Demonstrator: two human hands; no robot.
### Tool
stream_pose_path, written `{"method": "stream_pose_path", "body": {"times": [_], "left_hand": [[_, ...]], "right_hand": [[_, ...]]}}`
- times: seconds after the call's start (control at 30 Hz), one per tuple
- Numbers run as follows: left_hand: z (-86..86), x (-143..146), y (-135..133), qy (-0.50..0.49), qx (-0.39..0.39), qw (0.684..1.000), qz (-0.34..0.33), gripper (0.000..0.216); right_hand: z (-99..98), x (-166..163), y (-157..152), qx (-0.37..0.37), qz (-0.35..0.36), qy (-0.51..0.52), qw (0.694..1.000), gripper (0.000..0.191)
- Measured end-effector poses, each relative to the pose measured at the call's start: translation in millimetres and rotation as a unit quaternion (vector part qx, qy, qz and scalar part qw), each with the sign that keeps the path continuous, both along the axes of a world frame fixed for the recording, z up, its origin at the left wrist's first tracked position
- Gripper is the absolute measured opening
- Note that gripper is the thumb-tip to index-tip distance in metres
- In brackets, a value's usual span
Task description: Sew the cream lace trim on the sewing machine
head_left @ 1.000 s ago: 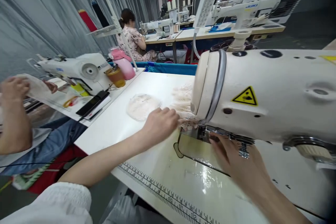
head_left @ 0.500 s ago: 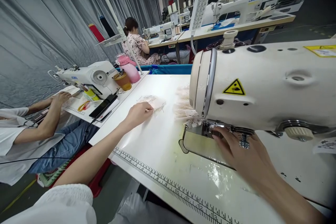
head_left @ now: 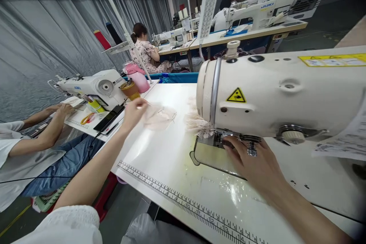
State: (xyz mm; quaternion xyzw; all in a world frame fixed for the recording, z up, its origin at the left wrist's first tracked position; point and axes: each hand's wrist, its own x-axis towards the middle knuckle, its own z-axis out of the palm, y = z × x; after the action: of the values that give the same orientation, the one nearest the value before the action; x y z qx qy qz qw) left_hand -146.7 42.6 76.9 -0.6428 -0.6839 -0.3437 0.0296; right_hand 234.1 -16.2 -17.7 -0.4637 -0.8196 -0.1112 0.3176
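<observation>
My left hand (head_left: 135,113) is closed in a pinch on one edge of a sheer pale pink fabric piece (head_left: 157,119), raised a little from the white table. Dark thread ends lie along the piece's far side. Beside the presser foot of the sewing machine (head_left: 268,99), my right hand (head_left: 253,158) has its thumb and index finger stretched forward with a gap between them; nothing shows in them. The machine's parts cover some of its other fingers. Gathered pale lace fabric (head_left: 197,124) lies left of the needle area, partly behind the machine head.
A ruler strip (head_left: 183,202) runs along the table's front edge. To the left are a phone (head_left: 108,118), an amber cup (head_left: 130,90), a pink bottle (head_left: 138,78) and another sewing machine (head_left: 94,85). A co-worker's arms (head_left: 42,133) are at that machine. Paper (head_left: 344,133) hangs at right.
My left hand has moved left and up, drawing the sheer fabric with it so it spreads out. My right hand stays by the presser foot. The view has shifted slightly.
</observation>
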Motion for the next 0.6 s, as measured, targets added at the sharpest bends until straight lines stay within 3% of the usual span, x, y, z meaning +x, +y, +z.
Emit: {"method": "stream_pose_path", "body": {"times": [0.13, 0.27, 0.3, 0.4, 0.43, 0.47, 0.6], "left_hand": [[38.5, -10, -3, -0.004, 0.177, 0.98, 0.089, 0.036], [60.6, 7, -23, 0.035, 0.223, 0.972, 0.071, 0.042], [61.6, 15, -31, 0.049, 0.208, 0.976, 0.052, 0.046], [57.8, 47, -60, 0.085, 0.026, 0.992, -0.084, 0.044], [55.2, 59, -69, 0.043, -0.039, 0.99, -0.128, 0.038], [51.9, 72, -76, 0.001, -0.101, 0.982, -0.158, 0.034], [28.5, 118, -82, -0.097, -0.198, 0.939, -0.263, 0.034]], "right_hand": [[5.0, -1, -1, 0.018, 0.001, -0.015, 1.0, 0.026], [5.8, -3, -2, 0.024, -0.01, -0.036, 0.999, 0.026], [5.3, -3, -1, 0.025, -0.014, -0.035, 0.999, 0.026], [4.2, -3, -2, 0.017, -0.02, -0.038, 0.999, 0.027], [4.3, -2, -2, 0.016, -0.022, -0.038, 0.999, 0.027], [4.6, -2, -3, 0.015, -0.025, -0.037, 0.999, 0.027], [6.8, -2, -4, 0.008, -0.022, -0.029, 0.999, 0.027]]}}
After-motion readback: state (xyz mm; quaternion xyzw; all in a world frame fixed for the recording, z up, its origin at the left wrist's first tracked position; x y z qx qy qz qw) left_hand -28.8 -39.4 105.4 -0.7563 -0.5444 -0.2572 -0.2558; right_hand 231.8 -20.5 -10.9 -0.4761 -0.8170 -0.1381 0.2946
